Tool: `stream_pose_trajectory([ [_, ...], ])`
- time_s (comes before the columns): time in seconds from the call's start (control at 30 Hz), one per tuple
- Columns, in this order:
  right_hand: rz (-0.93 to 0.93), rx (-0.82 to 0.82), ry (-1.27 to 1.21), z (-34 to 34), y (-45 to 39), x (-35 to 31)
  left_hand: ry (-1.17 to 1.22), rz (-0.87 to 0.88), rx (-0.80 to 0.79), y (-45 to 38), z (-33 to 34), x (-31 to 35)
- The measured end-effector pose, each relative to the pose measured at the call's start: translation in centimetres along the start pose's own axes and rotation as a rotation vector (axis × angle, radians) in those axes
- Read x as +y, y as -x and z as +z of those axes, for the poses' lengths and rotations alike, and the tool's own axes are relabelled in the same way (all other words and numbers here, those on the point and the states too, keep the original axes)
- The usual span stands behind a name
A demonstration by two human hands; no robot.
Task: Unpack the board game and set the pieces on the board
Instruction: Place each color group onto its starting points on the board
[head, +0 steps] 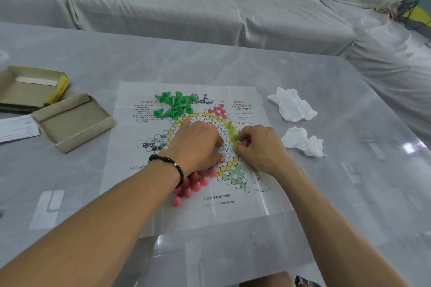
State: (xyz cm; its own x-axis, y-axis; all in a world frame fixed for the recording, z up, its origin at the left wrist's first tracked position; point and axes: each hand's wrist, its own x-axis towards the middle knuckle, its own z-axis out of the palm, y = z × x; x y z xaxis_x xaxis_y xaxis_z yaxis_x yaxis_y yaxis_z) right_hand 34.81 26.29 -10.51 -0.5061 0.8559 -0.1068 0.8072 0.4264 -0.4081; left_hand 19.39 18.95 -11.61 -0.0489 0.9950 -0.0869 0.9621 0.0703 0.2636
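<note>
A paper Chinese-checkers board (130,170) lies flat on the grey table. Several green cone pieces (175,105) lie in a loose heap at its far left. Several pink pieces (193,184) stand near its front, partly hidden under my left wrist. A short row of yellow-green pieces (231,131) stands on the board's right point. My left hand (198,142) rests on the board's middle, index finger stretched out, the other fingers pressed down. My right hand (258,147) pinches a yellow-green piece (237,143) at the near end of that row.
Two open cardboard box halves, one plain (72,121) and one with a yellow side (32,86), sit left of the board, with a white paper slip (18,128) beside them. Two crumpled tissues (291,105) (303,142) lie to the right. A covered sofa (210,7) runs behind the table.
</note>
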Motion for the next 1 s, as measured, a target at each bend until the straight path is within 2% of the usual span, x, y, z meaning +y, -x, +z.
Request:
stream_pose_trajectory([
  [0.13, -0.008, 0.079, -0.054, -1.6, 1.1, 0.9, -0.019, -0.006, 0.009, 0.2, -0.1, 0.3],
  [0.43, -0.015, -0.156, 0.09, -3.2, 4.0, 2.0, -0.066, -0.016, -0.021, 0.6, -0.3, 0.9],
  [0.6, -0.038, -0.136, 0.117, -3.2, 3.8, 2.1, -0.059, -0.037, -0.017, 0.6, -0.2, 1.0],
  [0.8, -0.083, -0.026, 0.04, -2.7, 2.7, 1.1, -0.053, -0.046, -0.011, 0.6, -0.2, 0.9],
  [1.0, -0.063, -0.039, 0.023, -1.0, 1.8, 0.1, -0.078, -0.041, -0.017, 0.3, -0.1, 0.7],
])
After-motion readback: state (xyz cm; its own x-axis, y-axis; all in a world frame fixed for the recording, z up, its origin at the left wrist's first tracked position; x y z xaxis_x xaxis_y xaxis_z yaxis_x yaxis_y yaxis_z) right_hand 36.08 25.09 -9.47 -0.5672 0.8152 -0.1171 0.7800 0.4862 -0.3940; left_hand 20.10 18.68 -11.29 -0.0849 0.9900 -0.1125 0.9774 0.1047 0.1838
